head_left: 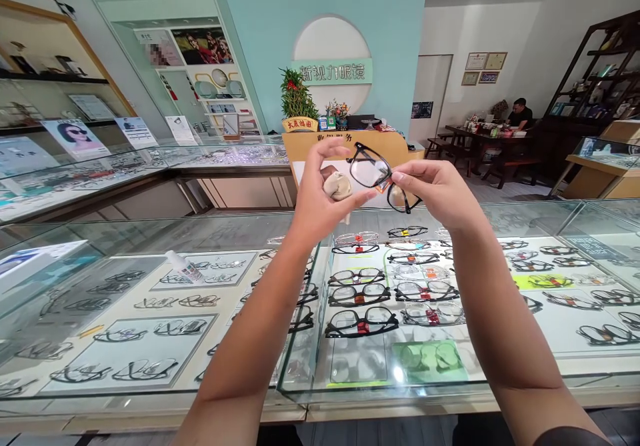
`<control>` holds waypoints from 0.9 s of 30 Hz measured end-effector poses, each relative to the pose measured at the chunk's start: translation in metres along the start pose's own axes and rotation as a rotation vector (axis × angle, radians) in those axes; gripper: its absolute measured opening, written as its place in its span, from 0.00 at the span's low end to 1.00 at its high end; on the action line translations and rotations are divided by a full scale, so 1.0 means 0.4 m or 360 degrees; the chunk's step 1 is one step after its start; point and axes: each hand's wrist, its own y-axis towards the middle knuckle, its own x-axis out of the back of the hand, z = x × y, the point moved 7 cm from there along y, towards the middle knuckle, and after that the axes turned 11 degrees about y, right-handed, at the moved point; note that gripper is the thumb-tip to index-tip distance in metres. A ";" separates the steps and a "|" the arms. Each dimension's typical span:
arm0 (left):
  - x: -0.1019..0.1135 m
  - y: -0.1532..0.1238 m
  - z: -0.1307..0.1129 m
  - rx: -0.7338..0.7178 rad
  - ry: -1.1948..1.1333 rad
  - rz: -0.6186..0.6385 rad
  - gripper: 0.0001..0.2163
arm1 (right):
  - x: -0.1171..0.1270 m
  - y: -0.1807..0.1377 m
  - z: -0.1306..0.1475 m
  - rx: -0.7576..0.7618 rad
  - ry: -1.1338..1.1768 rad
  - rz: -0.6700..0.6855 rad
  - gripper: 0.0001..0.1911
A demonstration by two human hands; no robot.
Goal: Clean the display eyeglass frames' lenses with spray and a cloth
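A pair of black-framed eyeglasses [370, 167] is raised above the glass counter, tilted, with one lens higher than the other. My right hand [440, 189] pinches the frame near its bridge between thumb and fingers. A crumpled beige cloth [338, 185] is tucked in the palm of my left hand [320, 193]. The left thumb and index finger are spread to either side of the upper lens; whether they touch the frame I cannot tell. A small orange tag [381, 189] shows beside the bridge.
Rows of eyeglasses [359, 293] fill the glass display case [295, 393] below my hands. A white bottle [184, 267] stands on the glass at left. Farther back are a service desk [350, 141] and a person [520, 115] seated at a dark table.
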 end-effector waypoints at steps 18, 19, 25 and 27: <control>-0.024 -0.033 0.006 0.0821 -0.0331 0.0173 0.20 | -0.143 -0.052 0.054 0.0594 -0.0844 -0.0394 0.11; -0.020 -0.033 0.014 0.0846 -0.0318 0.0150 0.21 | -0.150 -0.053 0.053 0.0558 -0.0873 -0.0354 0.11; -0.008 -0.020 0.047 0.0815 -0.0156 0.0307 0.18 | -0.142 -0.061 0.071 0.0437 -0.0937 -0.0193 0.10; -0.016 -0.017 0.043 0.0708 -0.0032 0.0504 0.15 | -0.120 -0.065 0.085 0.0389 -0.0865 -0.0217 0.12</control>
